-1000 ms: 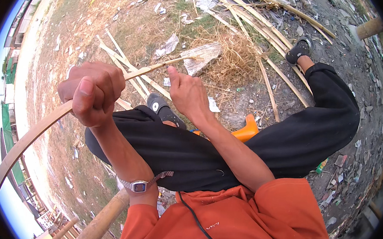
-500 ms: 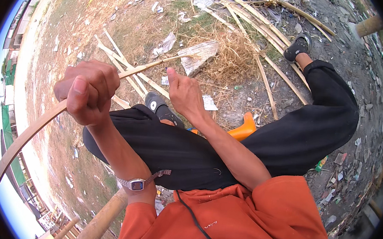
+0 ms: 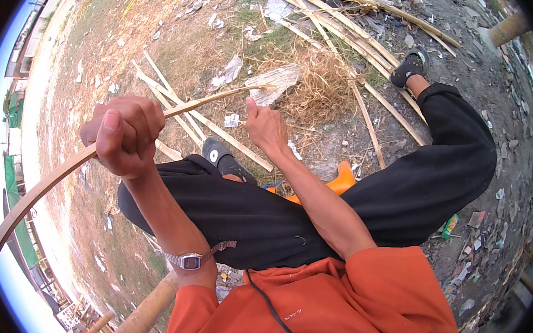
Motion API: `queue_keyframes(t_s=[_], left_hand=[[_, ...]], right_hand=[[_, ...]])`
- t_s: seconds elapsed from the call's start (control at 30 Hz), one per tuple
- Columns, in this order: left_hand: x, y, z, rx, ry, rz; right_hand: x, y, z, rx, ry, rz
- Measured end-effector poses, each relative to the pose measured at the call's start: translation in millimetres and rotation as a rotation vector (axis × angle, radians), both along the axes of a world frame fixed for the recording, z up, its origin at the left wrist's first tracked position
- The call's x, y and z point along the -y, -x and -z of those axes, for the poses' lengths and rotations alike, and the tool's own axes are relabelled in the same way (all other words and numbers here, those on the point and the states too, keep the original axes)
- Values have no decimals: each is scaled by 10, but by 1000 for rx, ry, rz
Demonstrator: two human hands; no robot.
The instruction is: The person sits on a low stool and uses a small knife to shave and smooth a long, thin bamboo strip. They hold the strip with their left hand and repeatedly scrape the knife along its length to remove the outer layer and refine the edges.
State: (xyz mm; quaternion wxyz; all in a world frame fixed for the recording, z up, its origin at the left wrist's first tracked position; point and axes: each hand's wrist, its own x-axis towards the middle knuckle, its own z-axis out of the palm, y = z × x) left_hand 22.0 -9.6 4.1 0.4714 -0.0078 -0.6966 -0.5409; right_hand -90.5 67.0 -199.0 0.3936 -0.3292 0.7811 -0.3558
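Note:
A long, thin bamboo strip (image 3: 44,185) bows across the left of the view, its frayed far end pointing over the ground ahead of me. My left hand (image 3: 124,135) is wrapped in a fist around it, thumb on top. Just below the strip's far end is my right hand (image 3: 266,129), fingers curled in and thumb raised. Whatever lies inside those curled fingers is hidden from this angle. Between my legs, partly behind my right forearm, shows a smooth orange object (image 3: 342,177) whose kind I cannot make out.
Several split bamboo strips (image 3: 372,100) lie ahead, beside a heap of dry shavings (image 3: 320,86) and a crumpled pale sheet (image 3: 274,82). More strips (image 3: 172,96) cross at the left. A bamboo pole (image 3: 146,307) stands near my left elbow, a post (image 3: 508,32) at the far right.
My right hand has moved slightly right and away from me, along the strip toward its far end. The left fist keeps its grip, shifting only a little.

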Motion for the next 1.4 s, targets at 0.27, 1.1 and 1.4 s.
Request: queue_keyframes(t_s=[0.27, 1.1, 1.4], left_hand=[[-10, -28, 14, 12, -38, -30], [85, -48, -17, 2, -36, -44], [70, -95, -107, -39, -296, -641]], right_hand=[[86, -12, 144, -15, 12, 24], [107, 162, 1442, -23, -417, 6], [180, 427, 471, 23, -137, 40]])
